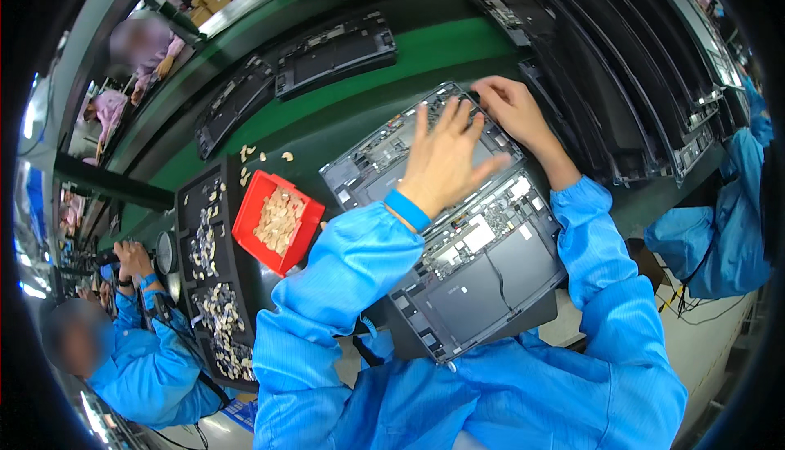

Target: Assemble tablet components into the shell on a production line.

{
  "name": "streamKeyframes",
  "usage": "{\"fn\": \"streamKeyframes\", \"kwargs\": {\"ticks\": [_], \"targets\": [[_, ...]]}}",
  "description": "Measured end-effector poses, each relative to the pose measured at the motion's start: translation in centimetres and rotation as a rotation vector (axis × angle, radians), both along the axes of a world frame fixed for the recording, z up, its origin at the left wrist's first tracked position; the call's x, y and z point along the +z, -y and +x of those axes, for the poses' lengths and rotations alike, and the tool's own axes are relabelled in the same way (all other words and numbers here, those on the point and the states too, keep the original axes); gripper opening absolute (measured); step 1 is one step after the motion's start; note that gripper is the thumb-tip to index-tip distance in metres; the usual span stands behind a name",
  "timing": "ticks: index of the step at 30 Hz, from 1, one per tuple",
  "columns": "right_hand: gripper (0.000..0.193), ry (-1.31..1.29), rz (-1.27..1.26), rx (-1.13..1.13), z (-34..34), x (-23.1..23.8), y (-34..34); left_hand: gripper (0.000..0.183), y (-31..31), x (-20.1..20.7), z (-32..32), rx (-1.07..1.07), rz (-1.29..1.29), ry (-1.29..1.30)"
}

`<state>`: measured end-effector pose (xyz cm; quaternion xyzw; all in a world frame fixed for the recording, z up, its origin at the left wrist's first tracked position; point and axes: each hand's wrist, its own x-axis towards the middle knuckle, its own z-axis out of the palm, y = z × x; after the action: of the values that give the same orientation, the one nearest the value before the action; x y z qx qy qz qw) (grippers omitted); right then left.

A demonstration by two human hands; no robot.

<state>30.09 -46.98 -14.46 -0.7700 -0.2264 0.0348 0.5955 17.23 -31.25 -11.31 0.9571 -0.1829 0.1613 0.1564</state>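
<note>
In front of me lie two opened flat device housings with bare circuit boards and dark battery panels. My left hand (446, 160), a blue band at its wrist, is spread over the far housing (372, 168), its fingers apart and slightly blurred. At that housing's far right corner, my right hand (511, 111) has its thumb and fingers drawn together; anything between them is too small to make out. The near housing (482, 282) reaches back toward my body, a black cable crossing its battery panel. Part of the far housing is hidden under my left hand.
A red bin (307, 229) of small tan pieces stands left, beside a black compartment tray (192, 274) of small parts. More housings (337, 56) lie at the back; dark panels (605, 66) stand in a row at right. Co-workers sit left (155, 376) and right (711, 229).
</note>
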Motion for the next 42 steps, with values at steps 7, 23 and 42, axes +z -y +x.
{"fn": "streamKeyframes", "kwargs": {"ticks": [7, 23, 42], "targets": [[0.041, 0.293, -0.744, -0.063, -4.8, 3.7, -0.5, 0.087, 0.9, -1.2, -2.9, 0.000, -0.050, 0.067], [0.026, -0.269, -0.073, 0.032, -2.9, 3.7, 1.0, 0.052, -22.9, 12.4, 1.7, 0.418, -0.394, 0.054], [0.067, -0.515, 0.228, -0.172, -2.6, 7.4, -2.0, 0.030, -53.4, 9.7, -3.6, 0.867, -1.479, -0.195]]}}
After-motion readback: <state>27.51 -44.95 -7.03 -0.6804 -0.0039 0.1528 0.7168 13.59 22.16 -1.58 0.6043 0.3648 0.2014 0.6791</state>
